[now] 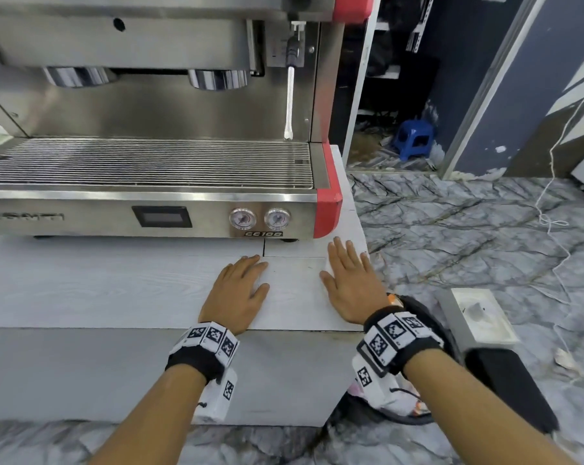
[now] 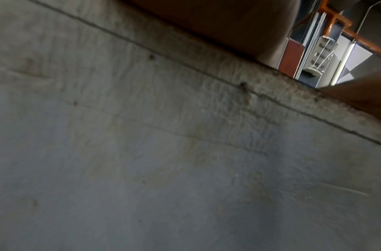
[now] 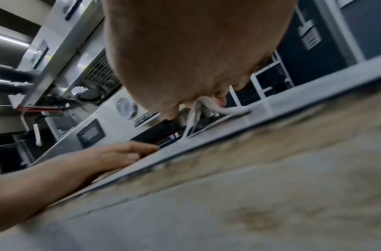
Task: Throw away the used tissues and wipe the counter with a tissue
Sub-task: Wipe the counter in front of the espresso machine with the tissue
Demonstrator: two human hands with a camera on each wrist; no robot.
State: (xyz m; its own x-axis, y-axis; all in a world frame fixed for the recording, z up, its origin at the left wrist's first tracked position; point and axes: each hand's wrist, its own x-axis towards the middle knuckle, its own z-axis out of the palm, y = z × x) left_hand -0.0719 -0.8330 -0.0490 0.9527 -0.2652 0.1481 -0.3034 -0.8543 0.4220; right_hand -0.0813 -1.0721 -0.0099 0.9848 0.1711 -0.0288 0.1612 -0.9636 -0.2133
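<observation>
Both hands lie flat on the white counter in front of the espresso machine. My right hand presses straight-fingered on a thin white tissue near the counter's right end; only the tissue's left edge shows beside the palm. In the right wrist view the tissue bunches up under the palm, and my left hand lies further along the counter. My left hand rests palm down on bare counter, holding nothing. A black trash bin with a bag in it stands on the floor below my right wrist.
The steel and red espresso machine fills the back of the counter, with its steam wand hanging at the right. The counter ends just right of my right hand. A grey-white box and a black lid-like piece lie on the marble floor.
</observation>
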